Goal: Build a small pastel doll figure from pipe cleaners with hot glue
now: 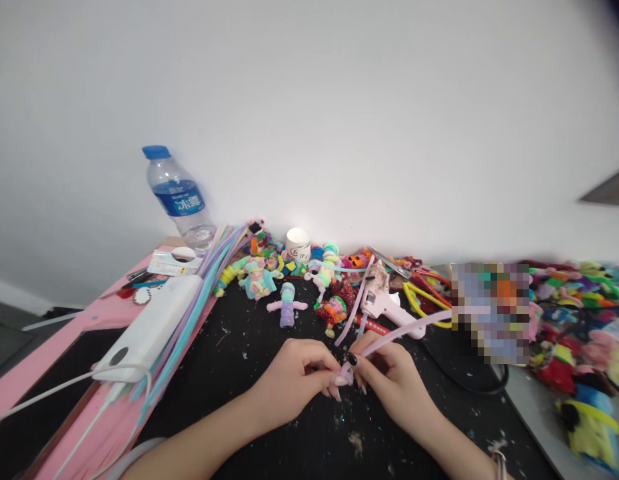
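Observation:
Between my two hands is a pale purple pipe cleaner. Its near end is coiled at the fingertips, and its long free end reaches out to the right. My left hand pinches the coil from the left side. From the other side, my right hand closes thumb and fingers on the strip near the coil. Just beyond them lies a small purple pipe-cleaner figure with pink arms. A pink glue gun rests past my right hand, beside yellow-handled scissors.
A bundle of pastel pipe cleaners and a white power bank with a cable lie left. A water bottle leans on the wall. A paper cup stands among fuzzy figures. More figures crowd the right, near a pixelated patch.

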Demonstrator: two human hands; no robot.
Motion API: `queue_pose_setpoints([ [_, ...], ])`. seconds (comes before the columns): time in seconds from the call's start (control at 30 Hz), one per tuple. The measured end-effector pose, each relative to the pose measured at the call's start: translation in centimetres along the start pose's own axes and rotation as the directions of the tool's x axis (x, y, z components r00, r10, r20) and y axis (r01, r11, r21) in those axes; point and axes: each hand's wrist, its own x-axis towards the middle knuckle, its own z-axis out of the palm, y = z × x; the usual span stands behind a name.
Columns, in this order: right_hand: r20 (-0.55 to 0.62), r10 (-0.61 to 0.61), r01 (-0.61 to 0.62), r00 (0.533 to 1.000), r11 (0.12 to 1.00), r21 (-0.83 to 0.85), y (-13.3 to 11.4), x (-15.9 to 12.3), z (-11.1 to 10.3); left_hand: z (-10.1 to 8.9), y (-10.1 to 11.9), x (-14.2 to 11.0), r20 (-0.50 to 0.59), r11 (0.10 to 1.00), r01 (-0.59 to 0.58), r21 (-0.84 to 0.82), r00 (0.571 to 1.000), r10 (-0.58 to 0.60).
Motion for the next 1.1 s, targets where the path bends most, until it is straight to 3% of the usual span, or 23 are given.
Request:
queue_pose_setpoints([
  [0.3, 0.091, 0.155, -0.17, 0.984, 0.965, 0.201, -0.1, 0.5, -0.3, -0.4, 0.7, -0.4, -0.061, 0.988, -0.144, 0.049, 0.987, 0.147],
  [0.47, 0.094, 0.17, -0.188, 0.981, 0.955, 0.229, -0.2, 0.4, -0.3, -0.5, 0.3, -0.1, -0.049, 0.995, -0.085, -0.048, 0.995, 0.083],
  [0.57, 0.058, 0.165, -0.174, 0.985, 0.962, 0.211, -0.2, 0.3, -0.3, -0.7, 0.2, 0.0, -0.021, 0.985, -0.143, 0.095, 0.989, 0.146],
  [0.73, 0.018, 0.141, -0.142, 0.99, 0.984, 0.108, -0.5, 0.3, -0.5, -1.1, 0.0, -0.1, -0.005, 0.852, -0.317, 0.416, 0.936, 0.351],
  [0.87, 0.017, 0.104, -0.104, 0.994, 0.994, 0.022, -0.7, 0.3, -0.4, -1.4, -0.2, -0.4, 0.073, 0.675, -0.419, 0.608, 0.875, 0.478],
  [1.0, 0.064, 0.093, -0.092, 0.994, 0.995, -0.028, -0.5, 0.2, -0.2, -1.4, -0.1, -0.8, 0.208, 0.564, -0.432, 0.704, 0.884, 0.418],
  [1.1, 0.076, 0.093, -0.088, 0.993, 0.994, -0.061, -0.3, 0.2, -0.1, -1.2, 0.1, -0.9, 0.245, 0.535, -0.414, 0.737, 0.9, 0.36],
])
